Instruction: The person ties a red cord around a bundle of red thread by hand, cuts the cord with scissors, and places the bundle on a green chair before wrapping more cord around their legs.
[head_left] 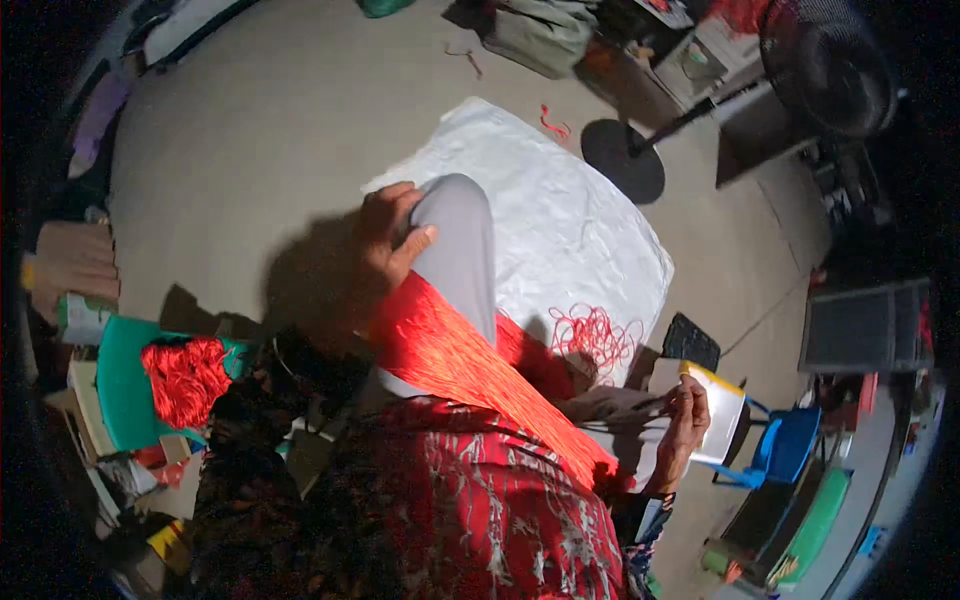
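Note:
My left hand rests on the raised knee in grey trousers, thumb apart from the fingers. A thick skein of shiny red-orange thread stretches from beside my left wrist across my lap to the lower right. My right hand is raised right of the lap, its fingers pinched together; whatever they hold is too small to make out. Beyond the lap, a loose tangle of red thread lies on a white sheet spread over the floor.
A green plastic chair bearing a red thread bundle stands at the left. On the right are a blue chair, a white board with a yellow edge and a dark flat object. A standing fan occupies the far right.

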